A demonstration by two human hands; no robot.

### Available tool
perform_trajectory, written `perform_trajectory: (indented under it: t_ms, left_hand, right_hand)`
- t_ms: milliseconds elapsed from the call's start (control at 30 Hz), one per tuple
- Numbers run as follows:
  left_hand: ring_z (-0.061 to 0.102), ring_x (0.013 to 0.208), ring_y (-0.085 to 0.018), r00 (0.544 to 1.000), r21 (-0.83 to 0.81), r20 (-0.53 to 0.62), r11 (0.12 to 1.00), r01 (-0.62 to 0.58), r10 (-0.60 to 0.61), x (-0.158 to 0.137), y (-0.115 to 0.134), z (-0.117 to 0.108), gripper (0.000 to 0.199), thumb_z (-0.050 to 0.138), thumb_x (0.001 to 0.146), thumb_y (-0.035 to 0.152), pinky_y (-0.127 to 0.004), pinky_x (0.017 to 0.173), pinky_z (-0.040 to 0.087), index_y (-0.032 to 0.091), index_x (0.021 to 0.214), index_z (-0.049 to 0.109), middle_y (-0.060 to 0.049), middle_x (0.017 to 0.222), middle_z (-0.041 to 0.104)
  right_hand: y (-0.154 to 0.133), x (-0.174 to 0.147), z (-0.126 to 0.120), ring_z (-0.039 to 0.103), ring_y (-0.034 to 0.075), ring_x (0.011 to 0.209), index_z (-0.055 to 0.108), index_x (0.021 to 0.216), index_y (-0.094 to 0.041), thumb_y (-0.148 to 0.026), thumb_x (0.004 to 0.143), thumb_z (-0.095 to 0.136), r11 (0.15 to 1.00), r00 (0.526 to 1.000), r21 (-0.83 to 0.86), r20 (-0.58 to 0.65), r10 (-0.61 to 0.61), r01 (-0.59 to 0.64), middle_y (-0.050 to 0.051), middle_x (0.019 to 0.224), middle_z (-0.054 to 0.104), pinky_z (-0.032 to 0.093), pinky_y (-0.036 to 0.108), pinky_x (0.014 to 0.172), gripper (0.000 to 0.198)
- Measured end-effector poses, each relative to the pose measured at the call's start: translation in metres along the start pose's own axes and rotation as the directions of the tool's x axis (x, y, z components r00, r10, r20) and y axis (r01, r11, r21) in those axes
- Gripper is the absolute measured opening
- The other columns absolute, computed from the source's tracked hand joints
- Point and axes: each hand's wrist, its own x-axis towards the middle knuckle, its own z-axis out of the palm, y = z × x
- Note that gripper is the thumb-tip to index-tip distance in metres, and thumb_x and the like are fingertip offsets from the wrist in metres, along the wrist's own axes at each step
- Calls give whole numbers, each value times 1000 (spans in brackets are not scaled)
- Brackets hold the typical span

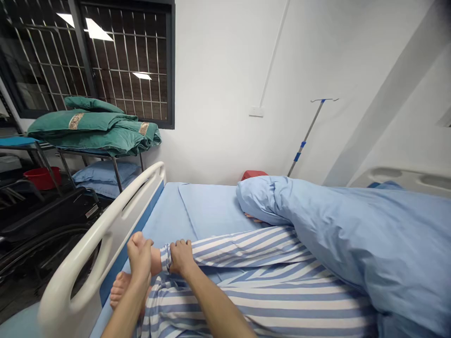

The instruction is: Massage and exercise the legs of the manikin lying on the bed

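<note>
Rising beyond the fingers of both hands, a plain white wall point(218, 84) fills most of the background. Beneath the fingers lies a hospital bed point(207, 206) made up with pale blue sheeting. To the right of the fingers, a bulky light blue quilt point(341, 225) covers the upper part of a person lying down, whose blue-and-white striped trousers point(253, 305) stretch back toward the fingers. Far beyond and left of the fingers is a dark-framed barred window point(127, 61); below it, folded green bedding point(102, 131) is piled on a metal-legged stand. Just left of the fingers curves the bed's cream footboard point(120, 230), with a black wheelchair point(45, 211) on its far side. Well off to the right, past the bed, a metal drip pole point(306, 138) leans, topped with hooks. The left hand point(140, 258) is wrapped around the lying person's farther foot point(138, 238), toes showing above its fingers. The right hand point(182, 257) is closed over the trouser leg just above that ankle. Beside the left wrist, the nearer foot point(120, 286) shows bare toes. Smallest, a white wall socket point(256, 111) sits high beyond the fingers.
</note>
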Motion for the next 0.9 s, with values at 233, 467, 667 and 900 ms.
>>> perform_trajectory:
  t_ms: [233, 467, 667, 900]
  left_hand:
    - [41, 119, -24, 927, -210, 70, 914, -347, 368, -35, 111, -19, 64, 58, 67, 28, -40, 103, 31, 25, 127, 37, -6, 128, 46]
    - [46, 111, -19, 717, -324, 199, 735, -596, 669, -119, 244, 8, 59, 58, 70, 27, -35, 97, 38, 21, 124, 36, -4, 119, 48]
    - [46, 111, -19, 533, -218, 201, 568, -794, 822, -219, 357, 30, 63, 57, 72, 24, -34, 95, 39, 15, 127, 28, -9, 114, 36]
    - [47, 113, -20, 510, -148, 266, 557, -817, 818, -250, 379, 29, 60, 54, 74, 20, -33, 90, 45, 19, 126, 26, -8, 118, 33]
  right_hand:
    - [28, -28, -158, 56, 28, 93, 55, 98, -19, -50, 48, 67, 996, 987, 72, -153, -40, 52, 9, 97, 63, 41, 40, 78, 61]
    - [106, -96, -316, 57, 23, 94, 57, 106, -19, -38, 57, 66, 943, 894, 261, -443, -74, 207, -1, 99, 63, 45, 29, 76, 53]
    - [172, -167, -396, 54, 24, 103, 59, 103, -8, -36, 68, 57, 911, 767, 316, -642, 0, 264, 3, 98, 62, 46, 34, 81, 45]
    - [187, -190, -413, 55, 20, 103, 59, 104, -13, -30, 66, 60, 899, 750, 353, -660, 43, 260, 0, 104, 62, 49, 28, 80, 42]
